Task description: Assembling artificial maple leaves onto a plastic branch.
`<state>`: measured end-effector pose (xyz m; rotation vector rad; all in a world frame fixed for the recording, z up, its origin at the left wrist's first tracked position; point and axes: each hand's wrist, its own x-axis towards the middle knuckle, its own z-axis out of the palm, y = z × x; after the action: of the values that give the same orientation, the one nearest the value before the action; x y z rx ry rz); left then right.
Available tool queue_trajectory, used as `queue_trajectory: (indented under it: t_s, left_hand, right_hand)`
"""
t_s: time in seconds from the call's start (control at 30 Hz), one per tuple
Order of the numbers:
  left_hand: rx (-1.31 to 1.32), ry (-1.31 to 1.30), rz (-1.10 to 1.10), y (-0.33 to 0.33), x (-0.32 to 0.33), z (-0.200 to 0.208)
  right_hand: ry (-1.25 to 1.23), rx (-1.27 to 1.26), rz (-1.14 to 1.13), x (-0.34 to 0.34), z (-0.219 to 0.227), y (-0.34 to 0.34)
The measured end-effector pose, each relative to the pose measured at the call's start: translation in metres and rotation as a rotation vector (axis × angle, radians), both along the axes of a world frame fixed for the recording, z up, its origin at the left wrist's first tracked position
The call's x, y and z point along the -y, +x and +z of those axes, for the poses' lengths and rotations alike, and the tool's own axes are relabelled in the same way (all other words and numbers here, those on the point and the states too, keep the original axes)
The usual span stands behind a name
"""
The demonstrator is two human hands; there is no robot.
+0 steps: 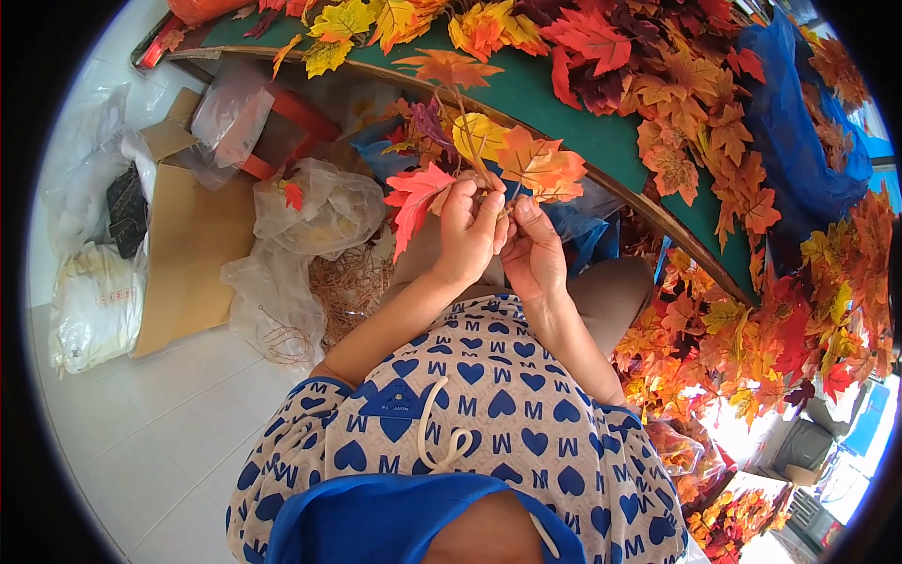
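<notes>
Between my two hands is an artificial maple leaf spray with a thin brown stem and red, yellow, orange and purple leaves. My left hand [467, 226] is closed around the stem, beside a red leaf [414, 199]. Close against it, my right hand [536, 249] pinches at the base of an orange leaf [537, 165]. A yellow leaf [480, 137] and another orange leaf [449, 69] stand out above my fingers. The exact spot where the fingertips meet the stem is partly hidden.
A green-topped table [615, 141] with a wooden edge curves ahead, heaped with autumn leaves [691, 89]. Blue plastic [799, 122] lies at the right. At the left are a cardboard box [188, 254], clear plastic bags [329, 207] and a pile of brown stems [352, 287].
</notes>
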<state>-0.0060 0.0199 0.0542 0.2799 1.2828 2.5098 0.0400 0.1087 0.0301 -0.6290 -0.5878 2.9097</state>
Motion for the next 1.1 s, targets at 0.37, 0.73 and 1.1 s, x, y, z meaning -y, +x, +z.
queue_trajectory:
  t_s: [0.37, 0.73, 1.1]
  left_hand:
    - [0.036, -0.011, -0.002, -0.001, 0.0, -0.007]
    - [-0.015, -0.008, 0.059, -0.002, -0.007, -0.011]
    - [-0.072, -0.154, 0.091, -0.002, 0.0, -0.021]
  right_hand:
    - [-0.019, -0.01, -0.012, 0.001, -0.003, 0.0]
    - [0.117, -0.042, 0.046, 0.003, 0.01, 0.0]
    - [0.2, -0.012, 0.031, 0.014, 0.008, 0.004]
